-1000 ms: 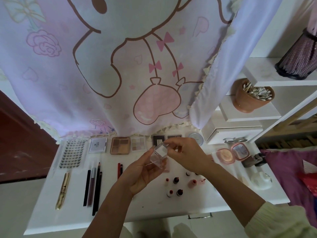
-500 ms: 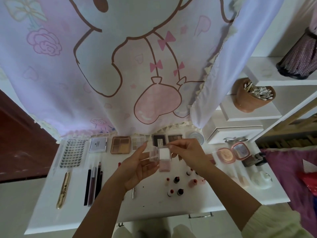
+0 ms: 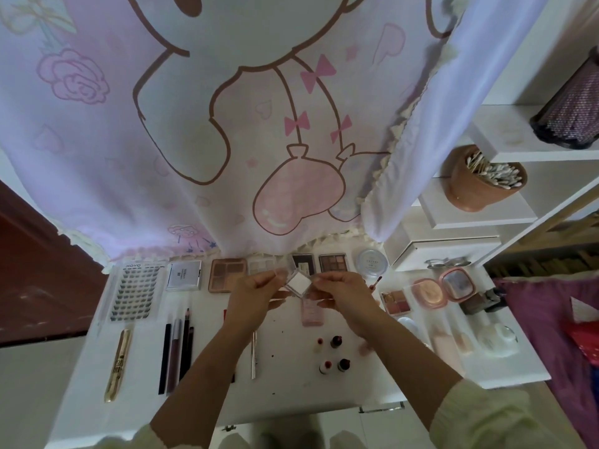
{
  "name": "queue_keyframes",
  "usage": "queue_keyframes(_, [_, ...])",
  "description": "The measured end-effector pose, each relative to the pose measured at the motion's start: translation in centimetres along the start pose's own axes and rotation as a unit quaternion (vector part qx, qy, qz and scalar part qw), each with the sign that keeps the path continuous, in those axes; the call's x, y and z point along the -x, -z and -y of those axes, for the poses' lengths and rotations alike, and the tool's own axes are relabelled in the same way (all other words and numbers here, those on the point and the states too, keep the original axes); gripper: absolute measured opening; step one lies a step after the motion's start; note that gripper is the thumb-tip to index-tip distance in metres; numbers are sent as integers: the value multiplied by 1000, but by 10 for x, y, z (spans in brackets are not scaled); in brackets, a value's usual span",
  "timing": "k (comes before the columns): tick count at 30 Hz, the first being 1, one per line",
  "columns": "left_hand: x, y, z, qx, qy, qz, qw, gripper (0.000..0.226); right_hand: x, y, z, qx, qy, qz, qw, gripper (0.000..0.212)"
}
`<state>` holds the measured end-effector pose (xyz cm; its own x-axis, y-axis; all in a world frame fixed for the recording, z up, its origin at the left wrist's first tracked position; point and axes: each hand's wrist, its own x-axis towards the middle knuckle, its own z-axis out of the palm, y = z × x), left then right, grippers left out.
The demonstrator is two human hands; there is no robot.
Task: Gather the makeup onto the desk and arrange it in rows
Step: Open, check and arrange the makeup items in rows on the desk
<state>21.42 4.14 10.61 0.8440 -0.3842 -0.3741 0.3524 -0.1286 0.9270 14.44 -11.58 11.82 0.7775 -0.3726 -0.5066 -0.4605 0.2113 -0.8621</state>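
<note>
Both my hands hold a small clear case with a white square inside (image 3: 299, 282) above the white desk (image 3: 291, 393). My left hand (image 3: 256, 294) grips its left side, my right hand (image 3: 343, 291) pinches its right side. Along the desk's back edge lie a lash tray (image 3: 136, 291), a silver compact (image 3: 183, 275) and several eyeshadow palettes (image 3: 227, 274). Pencils and liners (image 3: 176, 354) and a gold mascara (image 3: 117, 364) lie in a row at the left. Small bottles (image 3: 334, 353) stand in the middle. A pink bottle (image 3: 312, 314) lies under my hands.
A printed curtain (image 3: 259, 124) hangs over the desk's back. White shelves (image 3: 486, 218) at the right carry a pot of cotton swabs (image 3: 483, 179). A round jar (image 3: 372, 261), open pink compact (image 3: 442, 286), small palette (image 3: 395, 301) and white items (image 3: 492, 338) crowd the desk's right end.
My hands have carried the clear case a little up and toward the desk's back, and turned it so the white square faces up. My left hand has closed around it.
</note>
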Motion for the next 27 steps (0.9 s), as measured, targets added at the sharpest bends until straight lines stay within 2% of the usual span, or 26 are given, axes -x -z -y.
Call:
queue_keyframes(5, [-43,7,-1,-86,-6,1,996,23,-32,-1,16,140,-32,25,989,9])
queue_keyframes(11, [-67,13,36,-171,30,21,985,18,-62,-19,-19,284,-106,51,952,19])
queue_keyframes(15, [-75,18,58,-246,42,48,967,17,-69,-24,-43,282,-151,64,945,19])
queue_keyframes(19, [-83,22,65,-357,4,73,931,17,-77,-26,-53,286,-169,82,940,21])
queue_keyframes(27, [-93,23,71,-399,-3,82,913,18,-85,-34,-58,321,-173,86,927,25])
